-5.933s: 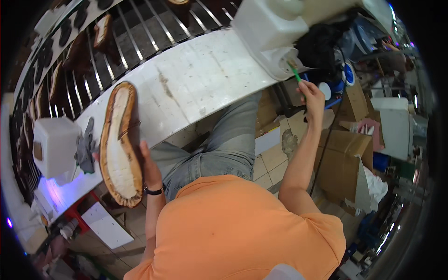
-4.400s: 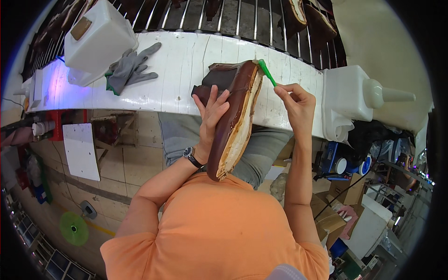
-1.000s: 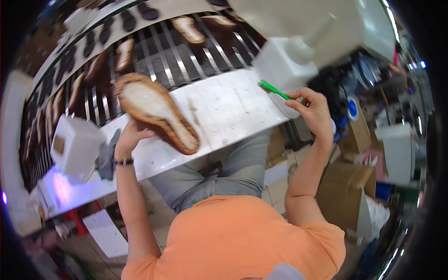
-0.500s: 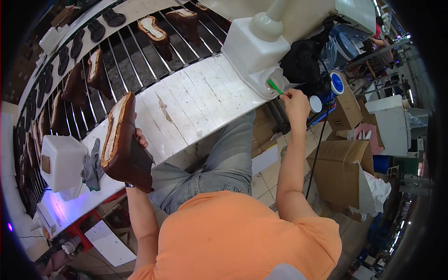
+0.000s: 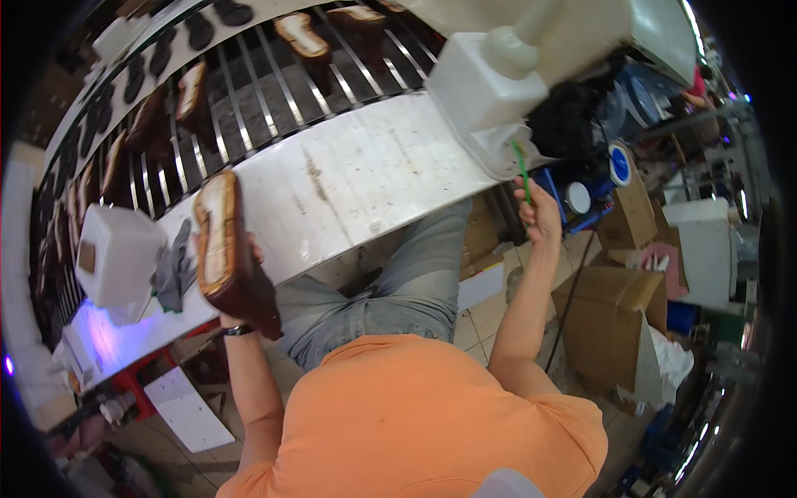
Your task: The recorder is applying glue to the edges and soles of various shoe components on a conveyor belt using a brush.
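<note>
My left hand [image 5: 256, 248] is wrapped round a dark brown leather shoe upper [image 5: 253, 290], held with its pale, brown-rimmed underside turned up. Most of that hand is hidden behind the upper; a few fingers show at its right edge. Out to the right, my right hand [image 5: 540, 212] pinches a small green brush [image 5: 523, 176] by its handle. The brush stands nearly upright, its head at the open cup [image 5: 496, 159] of a white plastic dispenser bottle [image 5: 486, 83]. Whether the head touches the cup, I cannot tell.
A rack of metal bars [image 5: 260, 91] carries several brown uppers, underside up. Black soles [image 5: 199, 31] line a shelf beyond it. On the white bench [image 5: 357, 178] a second white bottle [image 5: 116, 257] stands at left beside a grey glove [image 5: 173, 270]. Cardboard boxes [image 5: 610, 319] stand at right.
My right hand has turned, bringing the green brush from a slant to nearly upright at the cup. In my left hand the upper has rolled, so more of its underside faces up. The view has shifted slightly.
</note>
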`<state>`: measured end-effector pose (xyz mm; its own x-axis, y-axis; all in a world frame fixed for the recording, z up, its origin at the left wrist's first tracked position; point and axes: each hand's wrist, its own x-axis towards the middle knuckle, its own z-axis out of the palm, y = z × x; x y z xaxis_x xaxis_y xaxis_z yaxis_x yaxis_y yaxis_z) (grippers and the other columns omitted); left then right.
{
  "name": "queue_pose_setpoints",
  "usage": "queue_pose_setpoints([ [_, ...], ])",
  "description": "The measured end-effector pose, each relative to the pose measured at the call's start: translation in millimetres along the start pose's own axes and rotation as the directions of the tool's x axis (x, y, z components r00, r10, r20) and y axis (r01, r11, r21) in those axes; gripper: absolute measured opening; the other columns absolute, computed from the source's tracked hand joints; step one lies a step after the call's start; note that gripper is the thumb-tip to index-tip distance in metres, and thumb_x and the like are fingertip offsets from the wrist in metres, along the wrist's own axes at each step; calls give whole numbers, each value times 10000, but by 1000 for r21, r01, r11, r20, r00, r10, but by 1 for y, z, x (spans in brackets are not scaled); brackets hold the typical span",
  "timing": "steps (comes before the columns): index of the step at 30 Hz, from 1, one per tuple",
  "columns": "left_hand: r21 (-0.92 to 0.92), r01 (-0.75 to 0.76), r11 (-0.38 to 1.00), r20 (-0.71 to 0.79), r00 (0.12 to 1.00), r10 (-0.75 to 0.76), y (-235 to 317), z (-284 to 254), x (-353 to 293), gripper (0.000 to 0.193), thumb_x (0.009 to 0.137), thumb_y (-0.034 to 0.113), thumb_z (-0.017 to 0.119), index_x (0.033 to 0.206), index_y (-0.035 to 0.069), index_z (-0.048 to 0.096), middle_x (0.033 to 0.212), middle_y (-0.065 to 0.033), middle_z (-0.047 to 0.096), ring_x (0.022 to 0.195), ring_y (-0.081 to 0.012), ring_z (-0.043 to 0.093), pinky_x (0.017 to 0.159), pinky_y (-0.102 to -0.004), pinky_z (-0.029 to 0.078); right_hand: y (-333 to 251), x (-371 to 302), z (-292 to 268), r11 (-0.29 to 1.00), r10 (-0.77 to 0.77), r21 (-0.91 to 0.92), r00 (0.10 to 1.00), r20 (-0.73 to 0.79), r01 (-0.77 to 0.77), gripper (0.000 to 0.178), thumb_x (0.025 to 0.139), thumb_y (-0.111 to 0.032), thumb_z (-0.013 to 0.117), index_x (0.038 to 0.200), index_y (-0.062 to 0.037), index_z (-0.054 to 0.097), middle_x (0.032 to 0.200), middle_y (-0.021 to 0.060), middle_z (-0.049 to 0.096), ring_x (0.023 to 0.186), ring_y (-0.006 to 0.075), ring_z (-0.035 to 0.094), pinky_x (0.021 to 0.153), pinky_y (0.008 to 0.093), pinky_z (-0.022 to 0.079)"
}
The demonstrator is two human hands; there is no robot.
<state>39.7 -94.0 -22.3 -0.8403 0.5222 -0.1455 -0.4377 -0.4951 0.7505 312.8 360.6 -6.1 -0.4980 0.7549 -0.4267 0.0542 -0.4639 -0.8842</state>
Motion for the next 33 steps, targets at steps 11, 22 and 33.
queue_pose_setpoints([
  [11, 84, 101, 991, -52, 994, -97, -2, 70, -7, 561, 986, 481, 423, 1251, -5, 515, 1150, -81, 618, 973, -128, 615, 848, -265, 499, -35, -74, 217, 803, -331, -122, 605, 724, 584, 60, 816, -27, 695, 862, 6, 715, 780, 30, 669, 619, 52, 513, 531, 180, 364],
  [22, 375, -177, 910, 89, 984, 155, 32, 107, -26, 491, 990, 400, 479, 1215, -35, 511, 1069, -59, 616, 932, -87, 566, 839, -250, 463, -44, -117, 261, 500, -375, -125, 344, 861, 857, 89, 739, 38, 732, 819, 35, 692, 777, 78, 671, 713, 128, 616, 632, 241, 455],
  [33, 822, -282, 494, 178, 952, 248, 32, 110, -32, 646, 866, 495, 610, 1256, -8, 495, 827, -180, 676, 755, -307, 679, 696, -336, 515, -56, -107, 291, 439, -487, -161, 384, 784, 884, 71, 809, -32, 717, 856, 18, 701, 712, -21, 611, 618, 23, 439, 552, 189, 335],
])
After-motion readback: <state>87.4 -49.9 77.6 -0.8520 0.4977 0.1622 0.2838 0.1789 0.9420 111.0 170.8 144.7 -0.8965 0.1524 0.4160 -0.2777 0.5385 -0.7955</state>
